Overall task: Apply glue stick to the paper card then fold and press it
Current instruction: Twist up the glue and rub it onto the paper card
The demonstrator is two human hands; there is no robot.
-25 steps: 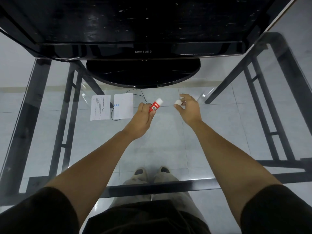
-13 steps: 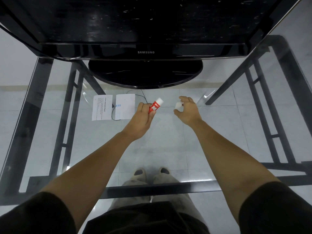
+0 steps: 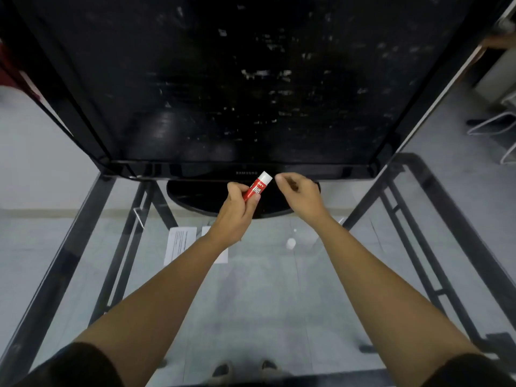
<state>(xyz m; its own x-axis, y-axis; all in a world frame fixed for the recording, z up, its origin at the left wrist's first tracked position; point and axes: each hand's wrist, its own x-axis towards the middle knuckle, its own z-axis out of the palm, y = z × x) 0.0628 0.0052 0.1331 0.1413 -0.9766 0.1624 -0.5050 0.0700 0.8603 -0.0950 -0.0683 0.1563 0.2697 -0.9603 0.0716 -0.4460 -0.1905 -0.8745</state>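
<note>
My left hand (image 3: 237, 210) grips a red glue stick (image 3: 255, 187) by its body, white end pointing up and right. My right hand (image 3: 300, 191) hovers just right of that white end, fingers curled together with nothing visible in them. A small white cap (image 3: 291, 243) lies on the glass below my right wrist. The white paper card (image 3: 180, 244) lies open and flat on the glass, its right half mostly hidden under my left forearm.
A large black Samsung monitor (image 3: 251, 79) stands at the back on a round base (image 3: 195, 198), right behind my hands. The glass tabletop rests on a black metal frame (image 3: 69, 261). A white chair leg (image 3: 491, 124) shows far right.
The view has tilted up and both hands have risen toward the monitor. The white cap has left my right hand and now lies on the glass. My left hand still holds the glue stick.
</note>
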